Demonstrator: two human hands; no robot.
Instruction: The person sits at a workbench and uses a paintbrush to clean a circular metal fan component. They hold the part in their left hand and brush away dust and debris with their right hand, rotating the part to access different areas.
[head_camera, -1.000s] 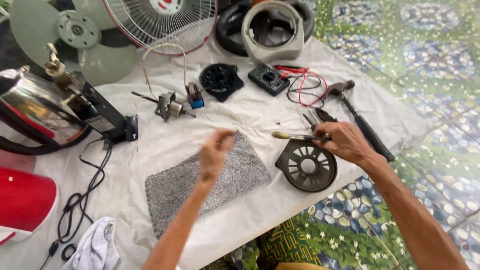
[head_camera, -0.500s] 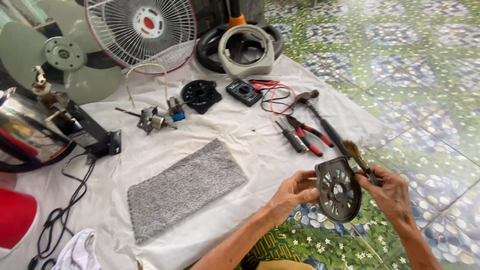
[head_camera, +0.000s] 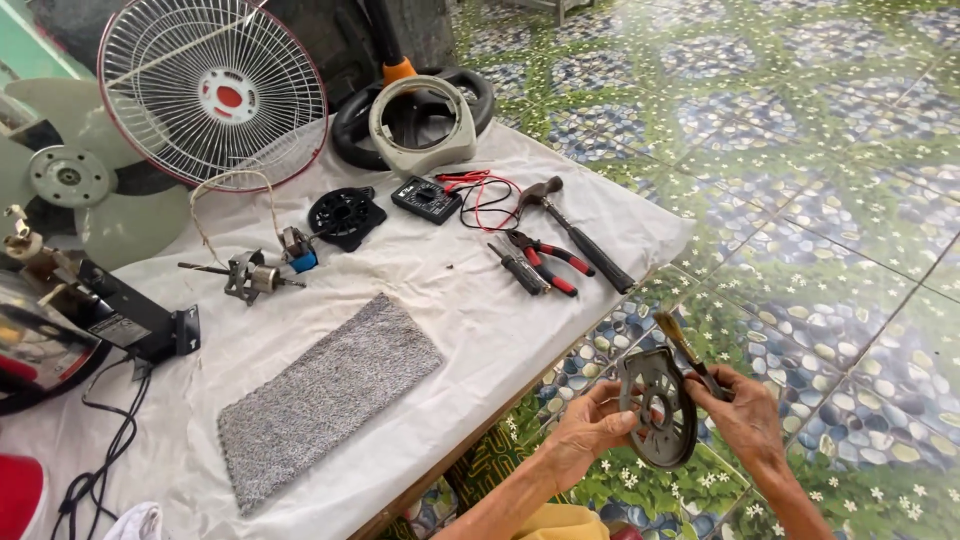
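left hand (head_camera: 590, 428): fingers curling shut, gripping cover's left rim
right hand (head_camera: 742, 412): pinching brush (head_camera: 684, 346)
cover (head_camera: 655, 407): round, dark, standing on edge

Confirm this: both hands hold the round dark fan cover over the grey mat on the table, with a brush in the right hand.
Not over the mat. The head view shows the left hand and right hand holding the round dark fan cover and brush off the table's edge, above the tiled floor; the grey mat lies apart.

A small black handheld multimeter (head_camera: 426, 199) with a grey rectangular screen lies on the white-covered counter (head_camera: 470, 310); a pale rectangular label marks the black metal bracket (head_camera: 118, 328) at left.
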